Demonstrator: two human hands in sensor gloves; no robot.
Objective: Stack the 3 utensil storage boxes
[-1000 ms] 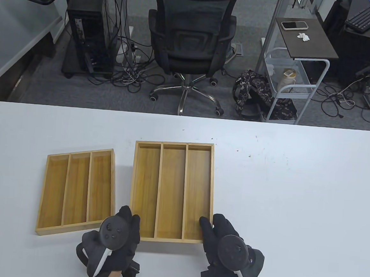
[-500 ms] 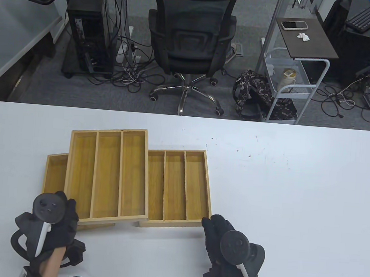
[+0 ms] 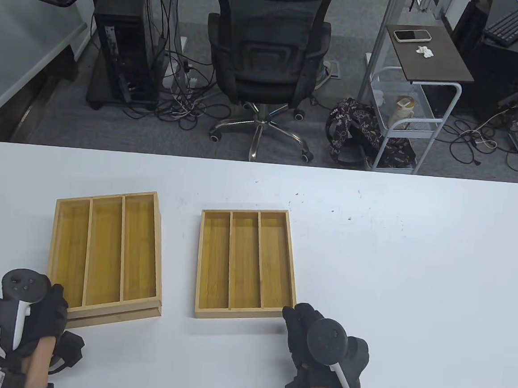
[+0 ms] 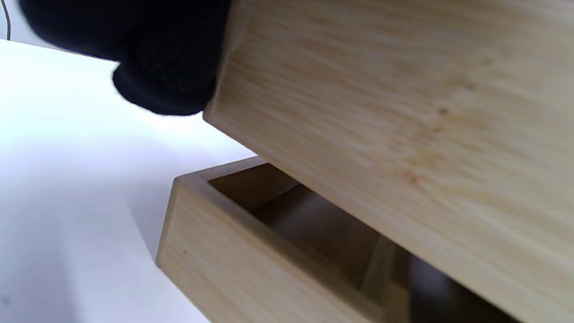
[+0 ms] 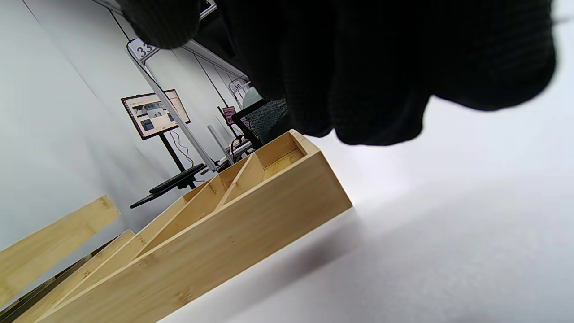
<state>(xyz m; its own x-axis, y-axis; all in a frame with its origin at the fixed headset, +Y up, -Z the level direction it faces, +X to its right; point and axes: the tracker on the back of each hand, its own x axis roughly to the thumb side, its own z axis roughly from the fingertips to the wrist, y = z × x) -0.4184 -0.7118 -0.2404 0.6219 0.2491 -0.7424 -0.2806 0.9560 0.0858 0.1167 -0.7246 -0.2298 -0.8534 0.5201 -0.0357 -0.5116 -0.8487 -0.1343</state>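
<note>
One box (image 4: 403,112) tilted above another (image 4: 233,260), gap only wrist-visible

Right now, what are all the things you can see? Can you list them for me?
Upper box: one, light wood, held tilted just above the lower box.
Lower box: one, light wood, table left, mostly covered.
Single box: one, light wood, table middle.
Table: one, white.
Office chair: one, black, behind the table.
Phone: one, on the dark side shelf.
Left hand: black glove, grips the upper box's near left corner.
Right hand: black glove, fingers by the single box's near right corner.
</note>
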